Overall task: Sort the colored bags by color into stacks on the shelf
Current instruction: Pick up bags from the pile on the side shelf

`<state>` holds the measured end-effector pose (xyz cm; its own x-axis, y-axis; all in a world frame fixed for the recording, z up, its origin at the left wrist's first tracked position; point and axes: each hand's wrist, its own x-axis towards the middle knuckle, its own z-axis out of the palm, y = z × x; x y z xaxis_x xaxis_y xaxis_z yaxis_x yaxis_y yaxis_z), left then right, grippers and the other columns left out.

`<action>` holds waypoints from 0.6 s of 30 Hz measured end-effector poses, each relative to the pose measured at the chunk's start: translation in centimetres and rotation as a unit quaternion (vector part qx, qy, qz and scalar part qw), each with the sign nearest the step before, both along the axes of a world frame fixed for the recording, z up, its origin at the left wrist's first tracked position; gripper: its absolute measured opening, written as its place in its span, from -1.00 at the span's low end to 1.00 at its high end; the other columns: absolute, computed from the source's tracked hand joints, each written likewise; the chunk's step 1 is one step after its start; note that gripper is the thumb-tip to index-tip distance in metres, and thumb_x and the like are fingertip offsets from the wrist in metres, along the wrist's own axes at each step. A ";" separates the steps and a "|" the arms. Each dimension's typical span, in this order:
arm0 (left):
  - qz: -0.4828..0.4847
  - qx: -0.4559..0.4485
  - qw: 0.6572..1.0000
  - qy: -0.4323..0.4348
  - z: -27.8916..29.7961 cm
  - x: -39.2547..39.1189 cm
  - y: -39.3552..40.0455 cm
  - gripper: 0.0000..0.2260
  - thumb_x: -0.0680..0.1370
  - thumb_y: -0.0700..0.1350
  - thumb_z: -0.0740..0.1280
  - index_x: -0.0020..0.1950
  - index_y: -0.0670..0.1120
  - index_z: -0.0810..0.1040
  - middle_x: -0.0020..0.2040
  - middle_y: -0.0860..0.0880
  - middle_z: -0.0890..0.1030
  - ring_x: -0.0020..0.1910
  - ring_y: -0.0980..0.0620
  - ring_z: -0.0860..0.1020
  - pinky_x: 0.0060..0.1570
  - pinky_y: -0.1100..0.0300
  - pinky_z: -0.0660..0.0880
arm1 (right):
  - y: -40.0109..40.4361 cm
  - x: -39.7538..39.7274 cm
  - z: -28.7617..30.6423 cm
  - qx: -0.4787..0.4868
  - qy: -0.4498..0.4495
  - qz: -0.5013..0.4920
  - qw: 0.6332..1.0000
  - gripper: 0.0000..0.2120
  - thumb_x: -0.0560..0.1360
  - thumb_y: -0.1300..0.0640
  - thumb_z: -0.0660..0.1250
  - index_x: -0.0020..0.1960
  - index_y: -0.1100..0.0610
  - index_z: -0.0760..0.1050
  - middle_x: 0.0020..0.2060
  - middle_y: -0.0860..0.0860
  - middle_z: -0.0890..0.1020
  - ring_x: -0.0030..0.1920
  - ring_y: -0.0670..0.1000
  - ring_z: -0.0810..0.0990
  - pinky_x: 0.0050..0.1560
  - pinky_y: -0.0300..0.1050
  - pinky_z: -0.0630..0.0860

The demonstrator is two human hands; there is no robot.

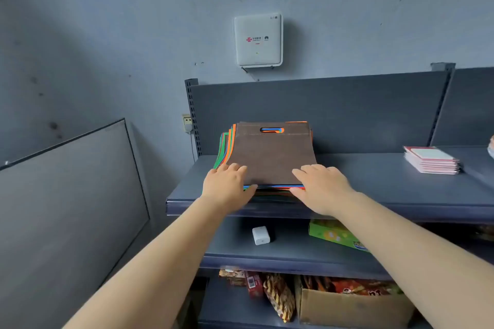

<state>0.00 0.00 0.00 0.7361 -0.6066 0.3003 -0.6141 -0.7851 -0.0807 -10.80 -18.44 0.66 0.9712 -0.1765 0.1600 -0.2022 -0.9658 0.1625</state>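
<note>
— Where are the bags sitting?
— One mixed stack of bags [267,157] is lying on the top shelf [374,184], near its left end, brown bag [272,155] on top; orange, green and blue edges are showing underneath.
— Hands?
— Left hand [227,187] is resting on the stack's near-left corner, thumb tucking under the front edge. Right hand [320,187] is lying on the near-right corner, fingers fairly straight. Whether either grip is actually pinching a bag, can't tell.
— Anything else?
— Pink-edged booklets [431,160] are sitting farther right on that shelf, well apart.
</note>
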 end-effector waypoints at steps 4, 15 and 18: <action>-0.008 -0.039 0.998 0.038 -1.8 4.0 -0.8 -0.61 0.59 0.21 0.09 0.26 -0.01 0.43 0.27 0.01 0.48 0.29 -0.05 0.39 0.20 0.11 0.30 | -1.5 2.9 -1.2 0.069 -0.026 -0.038 0.997 -0.51 0.63 -0.15 -0.02 0.47 0.05 0.21 0.40 0.00 0.38 0.38 0.08 0.34 0.27 0.03 0.33; -0.078 -0.146 0.984 0.058 -4.8 9.0 -0.6 -0.60 0.59 0.16 0.15 0.33 -0.01 0.47 0.34 0.07 0.46 0.35 0.02 0.34 0.28 0.19 0.21 | -5.6 7.1 -3.9 0.327 -0.178 -0.243 0.896 -0.52 0.48 -0.12 0.35 0.21 0.22 0.48 0.19 0.16 0.52 0.16 0.16 0.47 0.03 -0.02 0.41; -0.102 -0.154 0.981 0.065 -4.8 9.0 -0.6 -0.61 0.60 0.13 0.17 0.34 -0.03 0.49 0.34 0.05 0.48 0.35 0.01 0.35 0.32 0.18 0.20 | -5.4 6.9 -4.4 0.360 -0.244 -0.221 0.873 -0.79 0.44 -0.03 0.43 -0.10 0.08 0.50 -0.01 0.12 0.63 -0.04 0.11 0.50 -0.13 -0.06 0.40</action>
